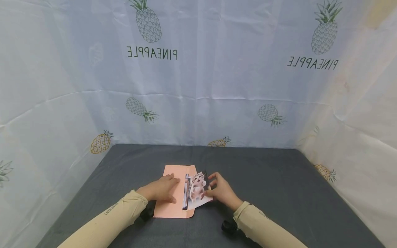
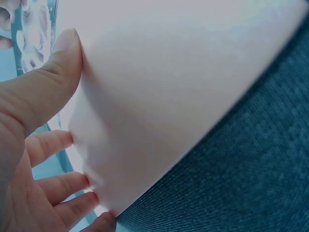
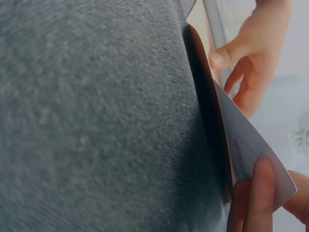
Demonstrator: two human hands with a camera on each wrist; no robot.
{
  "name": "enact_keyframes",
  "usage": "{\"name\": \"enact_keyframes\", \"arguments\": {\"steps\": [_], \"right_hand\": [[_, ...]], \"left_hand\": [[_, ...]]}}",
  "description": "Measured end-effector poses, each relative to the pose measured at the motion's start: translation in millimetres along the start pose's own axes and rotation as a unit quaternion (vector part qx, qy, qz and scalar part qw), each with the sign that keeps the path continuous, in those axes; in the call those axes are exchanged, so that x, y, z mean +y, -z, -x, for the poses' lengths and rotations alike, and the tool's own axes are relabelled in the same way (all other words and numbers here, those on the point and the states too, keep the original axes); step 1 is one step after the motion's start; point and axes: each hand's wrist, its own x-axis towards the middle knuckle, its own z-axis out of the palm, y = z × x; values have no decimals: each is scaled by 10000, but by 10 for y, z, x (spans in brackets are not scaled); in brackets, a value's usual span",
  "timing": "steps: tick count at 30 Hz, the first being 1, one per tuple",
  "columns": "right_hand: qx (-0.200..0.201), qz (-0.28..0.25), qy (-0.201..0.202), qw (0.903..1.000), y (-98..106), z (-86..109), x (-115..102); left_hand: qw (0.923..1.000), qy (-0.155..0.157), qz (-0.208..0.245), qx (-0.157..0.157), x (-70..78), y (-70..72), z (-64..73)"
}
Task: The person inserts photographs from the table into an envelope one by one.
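Note:
A pink paper envelope (image 1: 172, 210) lies on the dark table. My left hand (image 1: 161, 188) rests on its left part with fingers spread; in the left wrist view the thumb (image 2: 70, 53) and fingertips touch the paper. A kitten picture card (image 1: 197, 187) sits over the envelope's right side, its right edge raised. My right hand (image 1: 224, 193) pinches that edge between thumb and fingers. From the right wrist view, the card's pale back (image 3: 246, 145) shows faint writing, with fingers behind it. More picture edges (image 1: 185, 194) show along the card's left side; how far they reach is hidden.
The dark cloth-covered table (image 1: 263, 179) spreads around the envelope. A black object (image 1: 229, 226) is by the right wrist, another (image 1: 147, 213) by the left. A white curtain (image 1: 198, 75) with pineapple prints hangs behind and along both sides.

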Motion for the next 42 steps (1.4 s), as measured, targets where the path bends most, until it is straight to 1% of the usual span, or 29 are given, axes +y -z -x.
{"name": "enact_keyframes", "arguments": {"steps": [6,12,18,29,31,37,42], "right_hand": [[-15,30,-86,10000,-40,25,-19],[-19,-4,-53,10000,-87,26,-1],[-50,-49,-15,10000,-124,26,22],[-19,24,-132,9999,-159,31,17],[-64,-27,-162,9998,-153,38,18],[-297,-542,-97,9980,-115,81,32],[-281,-720,-33,9970,-88,100,16]], "left_hand": [[10000,44,14,-16,-2,-2,-3],[10000,8,70,24,-2,2,12],[10000,21,73,-21,2,5,9],[9999,80,33,-55,4,3,-1],[10000,72,8,-59,-1,2,-6],[9999,96,24,-61,-9,-8,-20],[9999,86,-22,-51,-15,-21,-25]]}}
